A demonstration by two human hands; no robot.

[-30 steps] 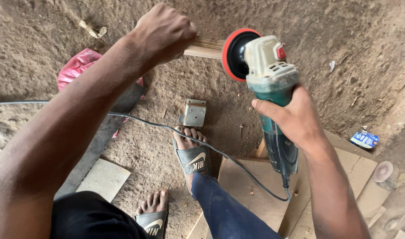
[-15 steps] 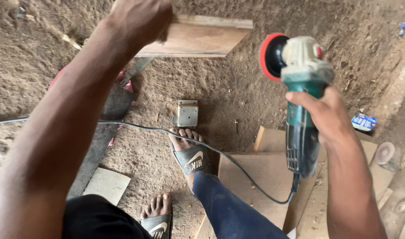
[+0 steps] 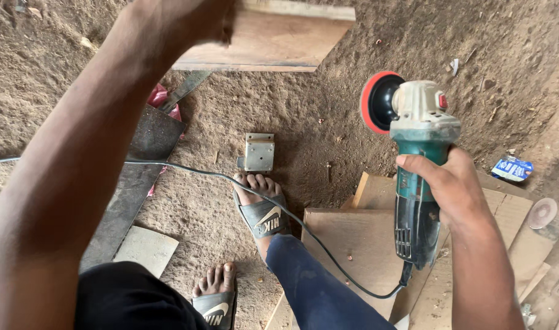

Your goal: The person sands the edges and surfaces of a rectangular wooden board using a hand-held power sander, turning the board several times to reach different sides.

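This is looking like a rough, open carpentry workshop with a bare dirt floor (image 3: 328,122) covered in sawdust. A corded angle grinder (image 3: 414,165) with a red sanding disc is being gripped over the ground, its black cable (image 3: 230,180) trailing across the dirt. Cut plywood sheets (image 3: 353,238) are lying stacked by the worker's sandalled feet, a wooden board (image 3: 279,40) is being held up, and a metal bracket (image 3: 258,153), a dark metal strip (image 3: 132,177) and a spare sanding disc (image 3: 542,212) are lying scattered about.
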